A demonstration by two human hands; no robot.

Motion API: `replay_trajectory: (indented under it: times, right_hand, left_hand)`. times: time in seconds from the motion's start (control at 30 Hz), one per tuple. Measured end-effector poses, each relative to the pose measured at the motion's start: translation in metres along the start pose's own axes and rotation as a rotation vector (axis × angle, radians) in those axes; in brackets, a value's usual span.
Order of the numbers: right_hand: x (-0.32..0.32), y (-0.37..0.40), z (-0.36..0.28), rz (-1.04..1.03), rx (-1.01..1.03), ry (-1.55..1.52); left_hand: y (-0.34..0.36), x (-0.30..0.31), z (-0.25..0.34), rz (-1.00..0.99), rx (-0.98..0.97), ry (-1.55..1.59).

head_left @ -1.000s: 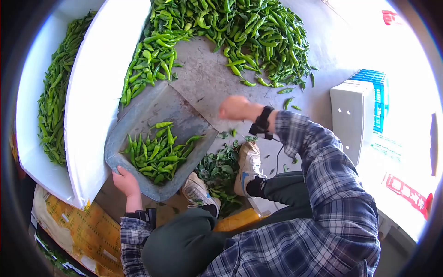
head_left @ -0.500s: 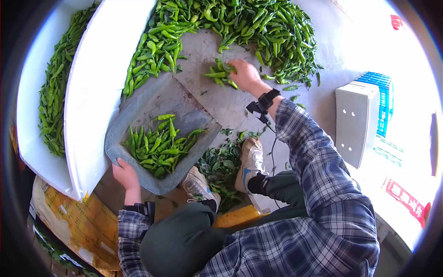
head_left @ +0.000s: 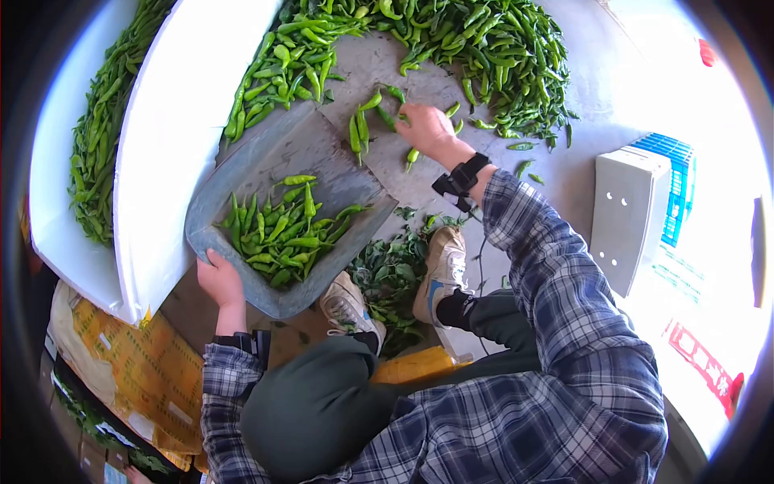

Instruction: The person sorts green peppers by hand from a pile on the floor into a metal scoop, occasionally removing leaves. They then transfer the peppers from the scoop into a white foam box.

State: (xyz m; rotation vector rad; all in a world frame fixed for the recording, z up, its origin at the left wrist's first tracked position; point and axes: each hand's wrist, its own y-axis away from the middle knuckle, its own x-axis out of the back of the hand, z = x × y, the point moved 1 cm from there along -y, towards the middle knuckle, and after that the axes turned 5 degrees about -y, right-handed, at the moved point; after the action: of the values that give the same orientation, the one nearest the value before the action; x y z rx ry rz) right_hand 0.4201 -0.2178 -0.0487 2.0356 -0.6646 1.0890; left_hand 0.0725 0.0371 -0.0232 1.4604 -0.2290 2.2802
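Observation:
My left hand [head_left: 220, 278] grips the near-left rim of a grey metal scoop [head_left: 211, 194], shaped like a wide dustpan. A heap of green chili peppers [head_left: 282, 238] lies inside the scoop. Beyond its open edge, my right hand [head_left: 427, 129] is low over the floor with fingers curled. A green chili pepper [head_left: 385, 119] is at its fingertips, which partly hide where they meet. Several more loose peppers [head_left: 359, 133] lie on the floor around that hand. A strapped device [head_left: 466, 173] sits on my right wrist.
A large pile of peppers [head_left: 500, 56] spreads across the far floor. At left stands a white foam box [head_left: 173, 105] holding more peppers. Leaves [head_left: 391, 278] lie between my shoes [head_left: 443, 270]. At right are a grey crate [head_left: 625, 218] and a blue crate [head_left: 673, 177].
The bunch of peppers at my right hand has spread apart over the floor beside the scoop. My left hand keeps its hold on the scoop rim. The view has shifted slightly.

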Motion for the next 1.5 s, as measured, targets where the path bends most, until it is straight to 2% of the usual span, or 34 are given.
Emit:
replay_trajectory:
  times: [0.13,0.23,0.3,0.43,0.67,0.73,0.83,0.9,0.93,1.0,1.07,1.1,1.13,1.17,1.23,1.37,1.43,1.5]
  right_hand:
    - [-0.006,-0.003,-0.032,-0.077,-0.146,0.030]
    - [-0.010,-0.008,-0.041,-0.018,-0.216,-0.009]
    - [-0.013,-0.006,-0.051,-0.016,-0.192,0.005]
    - [-0.017,0.002,-0.072,-0.037,-0.076,0.043]
    - [-0.026,-0.002,-0.052,-0.076,-0.060,0.104]
    - [-0.030,-0.006,-0.042,-0.168,-0.120,0.115]
    - [0.001,0.012,-0.083,-0.230,-0.125,-0.034]
    - [0.005,0.035,-0.110,-0.415,0.099,-0.386]
    - [0.004,0.046,-0.113,-0.411,0.095,-0.388]
    - [0.004,0.063,-0.118,-0.196,0.343,-0.590]
    - [0.007,0.044,-0.079,-0.222,0.177,-0.315]
    - [0.004,0.043,-0.057,-0.161,0.153,-0.092]
    - [0.004,0.045,-0.037,-0.168,0.224,0.096]
    - [0.000,0.051,-0.022,-0.168,0.225,0.096]
    - [-0.009,0.061,0.002,-0.185,0.270,0.315]
    - [-0.009,0.060,0.014,-0.180,0.347,0.342]
    - [0.007,0.058,0.012,-0.215,0.041,0.245]
    - [0.031,0.042,0.027,-0.045,-0.229,0.142]
  left_hand:
    - [0.000,0.000,0.001,-0.007,0.000,0.001]
    - [0.002,0.003,0.002,0.002,0.002,0.028]
    - [0.002,0.003,0.007,-0.013,0.047,-0.008]
    - [0.001,0.001,0.003,-0.013,0.013,0.017]
    - [0.000,0.001,0.003,-0.003,-0.002,0.034]
    - [0.001,0.002,0.004,-0.018,0.013,0.040]
    - [0.001,0.001,0.003,-0.014,0.014,0.043]
    - [0.000,-0.002,-0.003,-0.001,-0.012,0.018]
    - [0.000,-0.001,0.000,-0.003,-0.016,0.019]
    - [0.001,0.002,0.003,-0.005,-0.010,0.022]
    - [0.000,0.001,0.001,-0.007,-0.004,-0.001]
    - [-0.001,0.000,0.000,-0.007,0.003,-0.024]
    - [-0.001,0.000,0.000,-0.003,0.004,-0.022]
    - [-0.001,0.000,0.000,-0.010,0.012,-0.003]
    - [0.001,0.001,0.000,-0.021,0.018,0.019]
    - [0.000,0.000,0.003,-0.004,0.017,0.001]
    - [0.001,0.001,0.000,-0.012,0.012,-0.007]
    - [-0.001,0.000,-0.001,-0.013,0.011,-0.022]
